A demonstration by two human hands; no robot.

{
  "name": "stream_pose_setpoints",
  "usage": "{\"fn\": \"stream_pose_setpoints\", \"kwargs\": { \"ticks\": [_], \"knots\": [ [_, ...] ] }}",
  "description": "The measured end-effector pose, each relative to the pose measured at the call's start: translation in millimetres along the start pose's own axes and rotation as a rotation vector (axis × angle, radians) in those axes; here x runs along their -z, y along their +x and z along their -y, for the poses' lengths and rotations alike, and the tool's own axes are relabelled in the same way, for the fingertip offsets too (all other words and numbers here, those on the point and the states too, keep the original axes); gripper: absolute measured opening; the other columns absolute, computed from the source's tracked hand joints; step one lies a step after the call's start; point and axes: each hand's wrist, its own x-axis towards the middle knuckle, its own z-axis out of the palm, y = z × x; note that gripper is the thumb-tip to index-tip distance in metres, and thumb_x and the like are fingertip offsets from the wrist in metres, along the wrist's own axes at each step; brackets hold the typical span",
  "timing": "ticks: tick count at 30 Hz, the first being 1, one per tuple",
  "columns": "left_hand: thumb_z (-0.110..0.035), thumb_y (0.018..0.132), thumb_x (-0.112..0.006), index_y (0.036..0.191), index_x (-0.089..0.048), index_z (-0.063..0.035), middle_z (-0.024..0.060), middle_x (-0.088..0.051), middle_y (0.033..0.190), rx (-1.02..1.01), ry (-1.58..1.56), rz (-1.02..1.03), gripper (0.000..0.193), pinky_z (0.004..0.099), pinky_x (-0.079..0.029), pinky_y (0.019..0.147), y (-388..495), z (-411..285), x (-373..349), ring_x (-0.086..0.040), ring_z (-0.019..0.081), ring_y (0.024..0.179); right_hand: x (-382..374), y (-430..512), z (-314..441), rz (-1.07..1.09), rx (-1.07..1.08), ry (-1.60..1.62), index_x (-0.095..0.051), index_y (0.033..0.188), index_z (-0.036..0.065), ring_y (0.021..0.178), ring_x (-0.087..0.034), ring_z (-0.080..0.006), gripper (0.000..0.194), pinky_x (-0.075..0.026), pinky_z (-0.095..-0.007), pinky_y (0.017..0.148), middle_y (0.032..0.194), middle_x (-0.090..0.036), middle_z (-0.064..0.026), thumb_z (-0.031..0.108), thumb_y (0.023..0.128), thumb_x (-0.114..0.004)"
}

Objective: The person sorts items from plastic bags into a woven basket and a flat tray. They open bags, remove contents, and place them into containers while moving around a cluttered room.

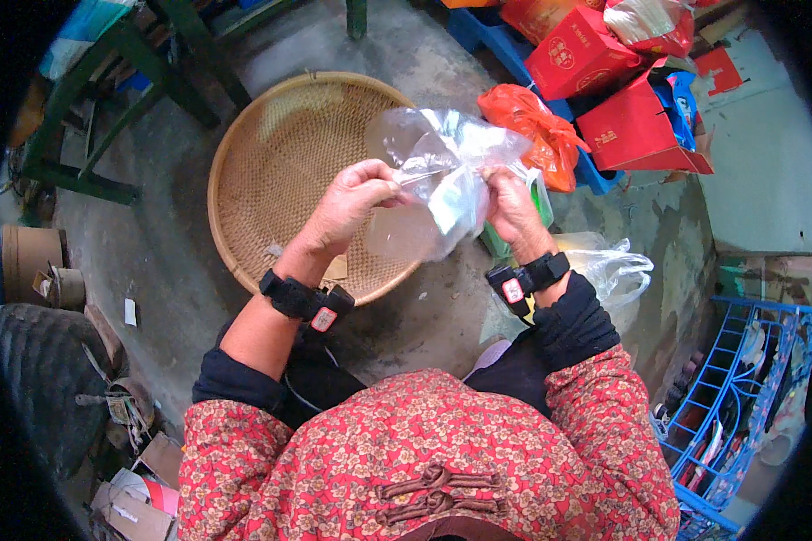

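A clear plastic bag point(440, 145) is stretched between my two hands, over the right side of a round woven bamboo tray point(277, 182). My left hand point(362, 193) pinches one side of the bag between thumb and fingers. On the other side, my right hand point(511, 203) grips the bag's gathered film. A pale patch shows through the plastic near my right fingers; I cannot tell what it is. Inside the tray, close to its front rim, lies a small tan scrap point(336, 268).
An orange plastic bag point(534, 128) and red cardboard boxes point(639, 128) sit at the back right. Beside my right wrist lies a whitish plastic bag point(612, 267). A blue metal rack point(724, 399) stands at right, a dark green wooden frame point(84, 179) at left.
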Motion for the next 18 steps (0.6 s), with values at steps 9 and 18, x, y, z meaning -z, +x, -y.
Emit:
{"fn": "stream_pose_setpoints", "kwargs": {
  "ticks": [9,18],
  "knots": [
    [-0.01,0.08,-0.053,0.084,-0.053,-0.0053,0.0087,-0.061,0.088,-0.03,-0.35,-0.316,0.006,0.0281,-0.046,0.07,2,-1,41,-0.06,0.0162,0.08,39,19,40,-0.054,0.055,0.565,-0.051,0.111,0.003,0.103,-0.054,-0.0232,0.027,-0.043,-0.0387,0.092,0.113,-0.056,-0.0098,0.013,0.086,-0.045],
    [-0.019,0.081,-0.057,0.088,-0.054,-0.0089,0.0023,-0.06,0.084,0.196,-0.102,-0.314,0.013,0.0244,-0.046,0.064,9,16,27,-0.059,0.0106,0.072,88,10,108,-0.066,0.174,0.293,-0.056,0.091,0.005,0.068,-0.059,-0.0191,0.026,-0.05,-0.0339,0.063,0.081,-0.062,-0.0071,0.026,0.091,-0.041]
  ]
}}
